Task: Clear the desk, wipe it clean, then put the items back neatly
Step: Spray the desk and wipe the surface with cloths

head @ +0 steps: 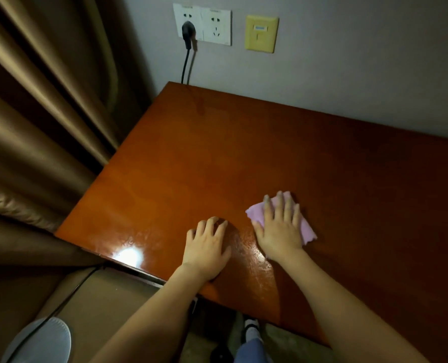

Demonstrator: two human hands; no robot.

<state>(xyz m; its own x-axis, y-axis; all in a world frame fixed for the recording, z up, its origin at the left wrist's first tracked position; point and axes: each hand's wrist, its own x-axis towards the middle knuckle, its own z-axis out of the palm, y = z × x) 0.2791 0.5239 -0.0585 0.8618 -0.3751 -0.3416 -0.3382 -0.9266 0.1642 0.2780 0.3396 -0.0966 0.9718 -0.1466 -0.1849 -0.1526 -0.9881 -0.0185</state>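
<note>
Head view: right hand (280,229) presses pink cloth (308,231) on desk (244,153).

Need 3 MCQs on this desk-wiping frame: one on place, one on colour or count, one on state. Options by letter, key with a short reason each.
1. Where does the cloth lie?
A. on the desk, under the right hand
B. on the floor
C. hanging from the curtain

2. What colour is the cloth?
A. green
B. pink
C. black

3. What is the left hand doing?
A. gripping a cup
B. pulling the plug
C. resting on the desk, holding nothing

Key:
1 A: the right hand presses flat on the cloth, whose edges stick out around the fingers on the desk top.
2 B: the visible edges are pale pink.
3 C: its fingers touch the wood beside the cloth with nothing in them; the plug sits in the wall socket.
</note>
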